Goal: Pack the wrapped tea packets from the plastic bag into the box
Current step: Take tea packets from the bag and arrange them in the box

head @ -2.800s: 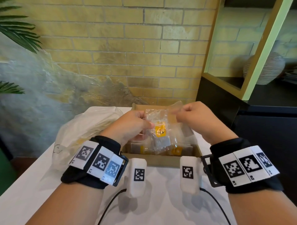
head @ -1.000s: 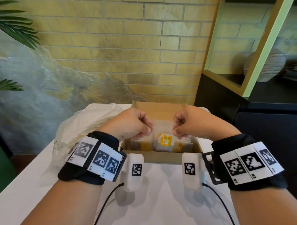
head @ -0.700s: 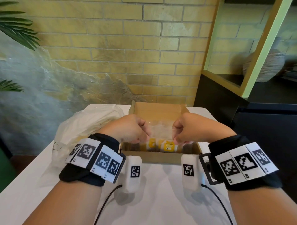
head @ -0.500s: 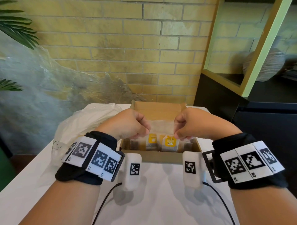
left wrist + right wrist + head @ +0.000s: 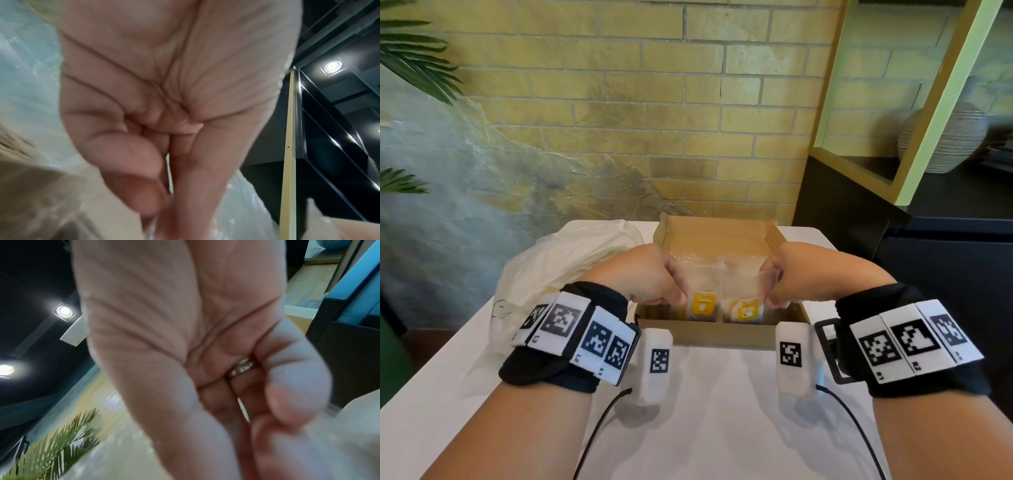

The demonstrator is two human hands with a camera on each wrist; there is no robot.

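- The left grip [image 5: 645,274] is curled tight, thumb and fingers pinching the left edge of a clear plastic bag [image 5: 719,274]; the left wrist view shows the same hand [image 5: 164,97] with its fingers folded in against the palm and thin film caught between them.
- The right grip [image 5: 796,270] is likewise clamped, pinching the bag's right edge; in the right wrist view the hand [image 5: 205,353] shows curled fingers, a ring [image 5: 241,368] on one of them, and clear film at the fingertips.
- Between the two grips the bag is stretched flat and taut, held above the open cardboard box [image 5: 722,332].
- Just below the grips, inside the box near its front wall, stand wrapped tea packets [image 5: 744,310] with yellow labels; one sits closer to the left grip, another closer to the right. Whether any of them are inside the bag film cannot be told.
- The box rests on a white worktop [image 5: 705,428], directly beneath and ahead of both grips.
- To the outer side of the left grip lies a crumpled white plastic bag [image 5: 558,263] on the worktop, touching or just beside the box's left wall.
- Both wrists wear black bands with printed markers.
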